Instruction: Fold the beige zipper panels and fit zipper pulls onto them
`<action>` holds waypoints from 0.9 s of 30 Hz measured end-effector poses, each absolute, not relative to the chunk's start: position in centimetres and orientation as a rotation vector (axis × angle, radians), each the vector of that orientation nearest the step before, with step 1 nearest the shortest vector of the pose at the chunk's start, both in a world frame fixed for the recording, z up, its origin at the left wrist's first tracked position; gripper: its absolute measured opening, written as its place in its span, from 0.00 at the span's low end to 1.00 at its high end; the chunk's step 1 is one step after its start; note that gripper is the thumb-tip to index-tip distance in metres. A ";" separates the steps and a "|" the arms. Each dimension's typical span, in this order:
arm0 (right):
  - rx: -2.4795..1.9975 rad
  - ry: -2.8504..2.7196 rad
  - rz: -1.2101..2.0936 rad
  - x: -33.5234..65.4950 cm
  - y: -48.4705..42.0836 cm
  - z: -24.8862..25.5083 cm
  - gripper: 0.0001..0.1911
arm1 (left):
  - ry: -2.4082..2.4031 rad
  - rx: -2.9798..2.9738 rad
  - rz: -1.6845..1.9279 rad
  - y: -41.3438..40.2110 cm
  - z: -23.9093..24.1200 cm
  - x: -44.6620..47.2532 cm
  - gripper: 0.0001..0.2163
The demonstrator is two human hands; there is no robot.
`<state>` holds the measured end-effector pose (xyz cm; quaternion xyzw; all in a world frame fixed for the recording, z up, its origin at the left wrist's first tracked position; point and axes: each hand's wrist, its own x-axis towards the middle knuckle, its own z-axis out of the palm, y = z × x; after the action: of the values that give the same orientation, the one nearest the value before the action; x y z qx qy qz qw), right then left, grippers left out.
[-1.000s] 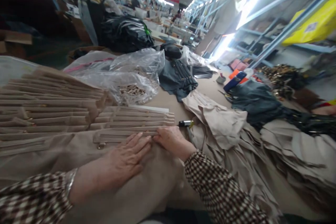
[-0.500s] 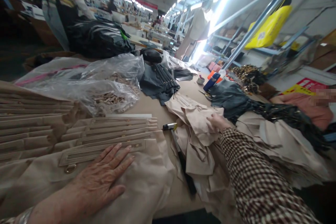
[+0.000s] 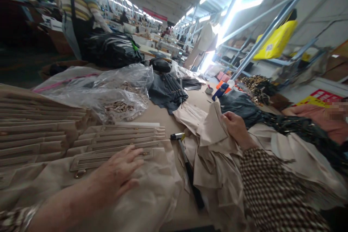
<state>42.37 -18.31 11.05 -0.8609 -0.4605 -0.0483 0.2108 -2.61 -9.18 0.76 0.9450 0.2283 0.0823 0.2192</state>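
Beige cloth lies under the left hand (image 3: 115, 170), whose fingers are loosely spread and grip nothing; whether every fingertip touches is unclear. Just beyond those fingertips a zipped strip (image 3: 108, 157) runs across the beige cloth (image 3: 152, 188), and more zipped layers are stacked past it. The right hand (image 3: 235, 127) pinches the edge of a beige piece (image 3: 213, 127) between thumb and fingers, one corner raised above the loose pieces below. Farther out from the left fingers sits a clear plastic bag (image 3: 136, 72), slumped and crinkled, with many small beige scraps (image 3: 119, 107) showing inside. A small cup (image 3: 208, 90) stands beyond the right fingertips, its contents too small to make out, near a blue object (image 3: 220, 91). High beyond the right hand hangs a yellow bag (image 3: 277, 40), its inside hidden. Between the two hands lies a black-handled hammer (image 3: 188, 166).
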 end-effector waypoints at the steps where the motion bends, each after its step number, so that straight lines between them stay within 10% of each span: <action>1: -2.311 -1.366 -0.144 40.2 -18.3 11.6 0.13 | 0.640 2.488 0.319 -9.3 2.2 -1.4 0.18; 9: -1.528 -2.016 -0.025 20.4 -19.5 7.3 0.06 | 0.657 0.838 0.532 -11.6 9.9 8.4 0.08; 16: -1.317 -1.449 0.280 21.1 -19.6 6.4 0.05 | 0.770 0.652 0.659 -10.7 8.8 5.9 0.07; 27: -1.414 -0.785 1.064 23.8 -16.3 4.6 0.33 | 0.644 0.646 0.551 -11.4 10.5 4.6 0.10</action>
<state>23.77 -16.32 4.61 -0.6017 -0.3341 0.4527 0.5669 4.65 -11.43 10.45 0.3080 0.3070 0.2626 0.8614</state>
